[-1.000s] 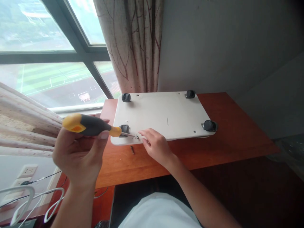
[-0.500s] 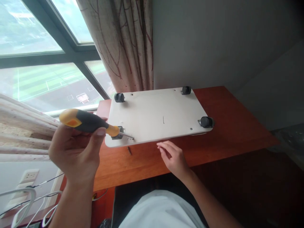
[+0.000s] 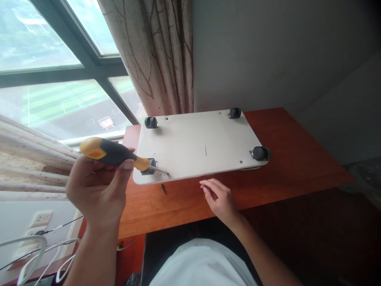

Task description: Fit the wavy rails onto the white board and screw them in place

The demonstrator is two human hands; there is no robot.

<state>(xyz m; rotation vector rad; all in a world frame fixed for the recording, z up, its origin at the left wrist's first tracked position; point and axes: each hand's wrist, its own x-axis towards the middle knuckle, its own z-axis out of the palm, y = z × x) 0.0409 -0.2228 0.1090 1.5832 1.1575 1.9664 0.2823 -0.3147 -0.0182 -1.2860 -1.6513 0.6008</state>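
White cloth of the person's shirt (image 3: 202, 266) fills the near edge, and white cables (image 3: 35, 254) loop at the near left below a wall socket (image 3: 41, 219). Above them the left hand (image 3: 97, 190) has its grip clamped on the black-and-yellow handle of a screwdriver (image 3: 114, 154), whose metal tip reaches right to a screw spot on the near left corner of the white board (image 3: 196, 149), just beside a black caster (image 3: 148, 166). The right hand (image 3: 222, 200) rests on the red-brown wooden tabletop (image 3: 291, 171) just near of the board's edge, its grip apart, fingers loosely spread and holding nothing. A small dark loose screw (image 3: 162, 188) lies on the tabletop between the two hands, close to the board. Farther off, three more casters stand at the board's other corners: right (image 3: 260, 153), far left (image 3: 151, 122) and far right (image 3: 235, 113). Behind the board hang a patterned curtain (image 3: 162, 55) and a grey wall (image 3: 268, 51), with a window (image 3: 50, 91) at far left.
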